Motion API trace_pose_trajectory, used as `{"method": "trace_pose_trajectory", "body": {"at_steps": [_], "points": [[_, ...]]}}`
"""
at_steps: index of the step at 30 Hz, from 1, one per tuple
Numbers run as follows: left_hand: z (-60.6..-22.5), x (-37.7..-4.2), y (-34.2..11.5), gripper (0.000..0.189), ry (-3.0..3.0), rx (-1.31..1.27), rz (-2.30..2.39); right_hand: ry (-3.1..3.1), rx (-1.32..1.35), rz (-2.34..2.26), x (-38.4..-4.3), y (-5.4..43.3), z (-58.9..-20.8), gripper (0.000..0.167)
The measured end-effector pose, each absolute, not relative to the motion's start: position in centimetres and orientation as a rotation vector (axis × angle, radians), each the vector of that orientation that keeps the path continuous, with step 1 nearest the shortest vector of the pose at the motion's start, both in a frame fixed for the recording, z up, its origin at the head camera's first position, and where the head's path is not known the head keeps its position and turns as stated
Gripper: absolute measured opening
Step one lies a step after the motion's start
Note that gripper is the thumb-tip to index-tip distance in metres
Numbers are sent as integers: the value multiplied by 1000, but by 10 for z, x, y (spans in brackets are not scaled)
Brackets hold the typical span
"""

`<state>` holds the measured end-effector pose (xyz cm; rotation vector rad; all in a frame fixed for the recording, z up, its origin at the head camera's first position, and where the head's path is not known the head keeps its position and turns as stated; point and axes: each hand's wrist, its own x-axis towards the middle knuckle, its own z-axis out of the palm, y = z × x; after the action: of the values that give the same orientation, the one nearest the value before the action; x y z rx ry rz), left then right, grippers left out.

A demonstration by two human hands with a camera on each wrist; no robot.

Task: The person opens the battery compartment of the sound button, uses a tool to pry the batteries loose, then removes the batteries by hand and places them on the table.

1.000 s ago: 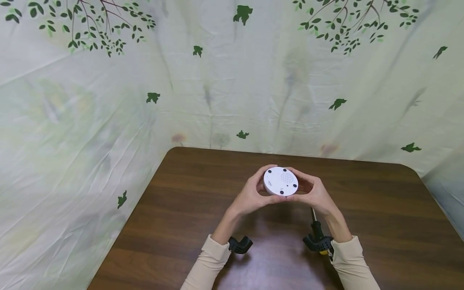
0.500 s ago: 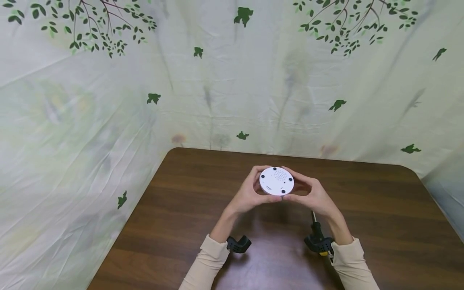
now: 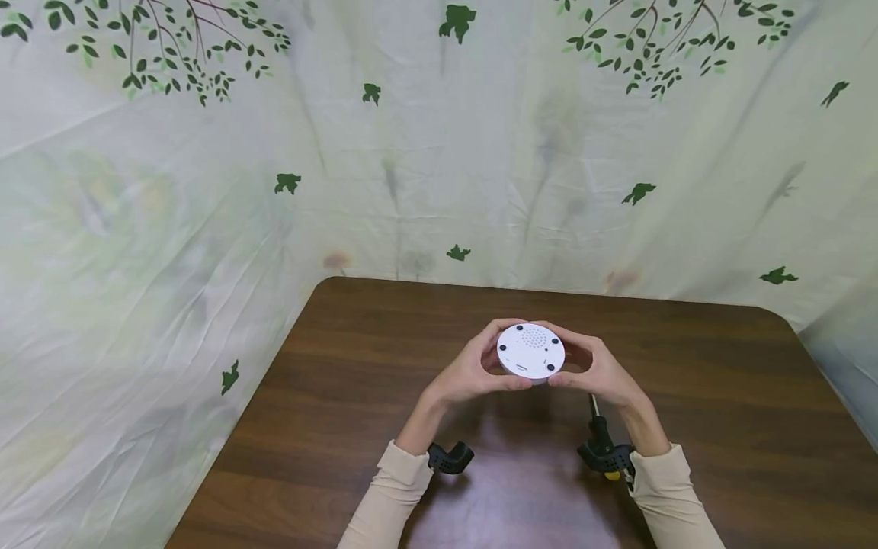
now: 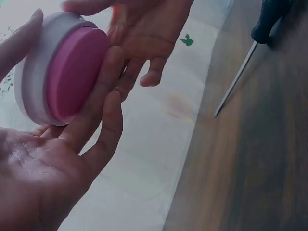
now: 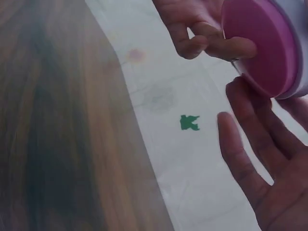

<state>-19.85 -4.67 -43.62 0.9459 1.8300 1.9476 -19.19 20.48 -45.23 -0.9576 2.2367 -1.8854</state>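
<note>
"What is nearest?"

"Two cream sleeves (image 3: 387, 496), with a black wrist mount (image 3: 450, 458) at the left wrist and another at the right. Partly behind the right one, a screwdriver (image 3: 600, 433) lies on the brown desk (image 3: 343, 381), its shaft pointing towards the far edge."

"And the hands?"

"Both grasp one round device (image 3: 531, 352). The left hand (image 3: 472, 367) has its left side, the right hand (image 3: 605, 372) its right, thumbs along the near rim. In the wrist views, some of the other fingers stand clear."

"Where is the device, exactly?"

"Held up above the desk, short of the far edge, roughly midway between the two rounded far corners. Its white face tilts up, showing four dark dots and a patch of tiny holes; the opposite face is pink."

"Beyond that?"

"Past the far edge hangs a pale cloth (image 3: 411, 168), printed with leafy branches (image 3: 195, 46) along the top and scattered green leaves (image 3: 457, 23)."
</note>
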Motion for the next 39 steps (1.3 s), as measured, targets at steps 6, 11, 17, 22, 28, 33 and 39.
{"method": "trace_pose_trajectory", "body": {"at_steps": [6, 11, 17, 22, 28, 33, 39], "points": [[-438, -203, -49, 85, 1967, 836, 1990, 2496, -905, -1755, -188, 204, -443, 65], [-437, -205, -51, 86, 2052, 754, 2017, 2853, -906, -1487, -179, 193, -426, 58], [-435, -207, -51, 86, 2140, 760, 1986, 3199, -926, -1171, -169, 181, -413, 51], [-435, -207, -51, 86, 2222, 775, 1924, 3360, -1175, -1104, -168, 172, -413, 41], [-437, -207, -50, 88, 2325, 740, 1839, 3425, -1302, -1012, -169, 162, -418, 28], [-438, -206, -49, 88, 2398, 720, 1781, 3432, -1321, -969, -169, 159, -422, 23], [-435, -203, -48, 90, 2533, 699, 1682, 3407, -1343, -965, -168, 156, -425, 23]]}}
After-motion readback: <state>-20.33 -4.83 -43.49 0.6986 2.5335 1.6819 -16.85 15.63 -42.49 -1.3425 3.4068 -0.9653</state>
